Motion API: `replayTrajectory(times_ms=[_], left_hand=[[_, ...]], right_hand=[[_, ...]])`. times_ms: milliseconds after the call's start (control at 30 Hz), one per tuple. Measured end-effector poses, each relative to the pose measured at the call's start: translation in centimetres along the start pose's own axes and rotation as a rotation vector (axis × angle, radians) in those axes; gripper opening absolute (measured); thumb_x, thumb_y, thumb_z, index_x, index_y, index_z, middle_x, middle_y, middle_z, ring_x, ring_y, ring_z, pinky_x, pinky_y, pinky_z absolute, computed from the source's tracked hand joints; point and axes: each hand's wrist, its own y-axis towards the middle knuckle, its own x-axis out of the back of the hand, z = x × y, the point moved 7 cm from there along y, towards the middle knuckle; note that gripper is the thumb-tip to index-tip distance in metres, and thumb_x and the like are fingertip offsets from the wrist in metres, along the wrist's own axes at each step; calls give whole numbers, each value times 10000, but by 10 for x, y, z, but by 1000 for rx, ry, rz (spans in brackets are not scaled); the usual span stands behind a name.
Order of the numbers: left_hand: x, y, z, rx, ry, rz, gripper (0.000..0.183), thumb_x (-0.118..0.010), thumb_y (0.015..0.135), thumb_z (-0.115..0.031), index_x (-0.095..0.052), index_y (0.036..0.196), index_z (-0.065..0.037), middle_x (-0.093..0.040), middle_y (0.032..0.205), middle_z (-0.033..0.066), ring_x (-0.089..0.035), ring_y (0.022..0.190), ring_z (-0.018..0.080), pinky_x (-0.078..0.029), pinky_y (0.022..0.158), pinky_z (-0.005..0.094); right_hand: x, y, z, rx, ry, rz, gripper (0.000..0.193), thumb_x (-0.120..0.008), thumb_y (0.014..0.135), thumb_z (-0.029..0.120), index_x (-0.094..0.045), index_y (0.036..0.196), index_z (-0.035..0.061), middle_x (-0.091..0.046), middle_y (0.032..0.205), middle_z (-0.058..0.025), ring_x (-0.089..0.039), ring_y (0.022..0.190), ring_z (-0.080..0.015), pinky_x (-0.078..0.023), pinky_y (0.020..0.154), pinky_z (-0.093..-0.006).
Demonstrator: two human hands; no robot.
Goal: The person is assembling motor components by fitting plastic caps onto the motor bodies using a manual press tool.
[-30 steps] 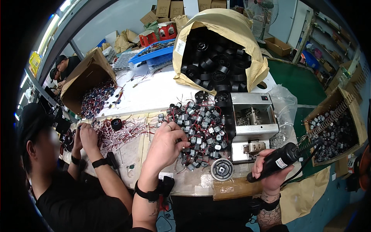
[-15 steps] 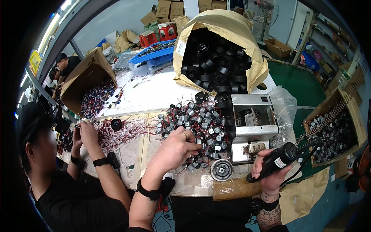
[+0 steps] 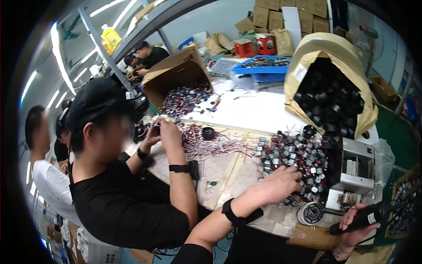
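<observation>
My left hand (image 3: 281,185), a ring on one finger, is over the front of a heap of small silver motors with red and black wires (image 3: 290,152). Its fingers are bent down and look closed; what lies between them, if anything, is hidden. My right hand (image 3: 355,229) is wrapped round a black electric screwdriver (image 3: 361,218), held tilted at the table's front edge. Between my hands a round pale cup-shaped part (image 3: 310,214) with a dark inside stands on the table. Just behind the screwdriver is a silver metal device with an open top (image 3: 357,160).
A paper sack (image 3: 367,94) of black round housings lies behind the heap. To the left, a co-worker (image 3: 127,193) handles small parts beside a pile of pale wires (image 3: 211,145). Farther back are a cardboard box of parts (image 3: 154,86) and a blue tray (image 3: 246,70).
The view has swung left, so the table appears farther right. My left hand has shifted over the motors. The cup-shaped part, which showed a small motor at its centre, now looks dark inside.
</observation>
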Motion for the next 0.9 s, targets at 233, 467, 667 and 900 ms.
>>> replayTrajectory(times_ms=[233, 467, 667, 900], left_hand=[[4, -16, 8, -1, 1, -157, 173, -605, 802, -120, -747, 899, -130, -595, 1012, 37, -511, 1034, 210, -397, 852, 348], [8, -5, 14, -35, 90, -137, 193, -592, 782, -124, -748, 896, -133, -585, 983, 42, -507, 1015, 210, -388, 831, 338], [10, -9, 28, -51, -244, -298, 85, -627, 852, -129, -676, 897, -75, -566, 981, 84, -521, 960, 256, -401, 814, 359], [58, -39, 35, 67, -652, -568, 100, -570, 932, -108, -567, 988, -26, -548, 905, 122, -547, 878, 290, -442, 774, 376]], right_hand=[[-21, 10, 1, 35, -61, 91, 775, -453, 899, 703, -444, 1187, -17, -476, 630, -42, -433, 444, -109, -385, 374, -231], [-9, 21, 3, 107, -66, -8, 703, -503, 926, 628, -441, 1148, -36, -461, 613, -27, -389, 420, -87, -342, 337, -195], [-13, 22, -4, -79, 134, 149, 990, -494, 762, 836, -547, 1265, -16, -570, 755, -108, -490, 591, -199, -398, 507, -297], [-41, 14, 3, -94, 46, 202, 887, -541, 824, 739, -528, 1247, -41, -569, 753, -138, -523, 589, -226, -440, 514, -319]])
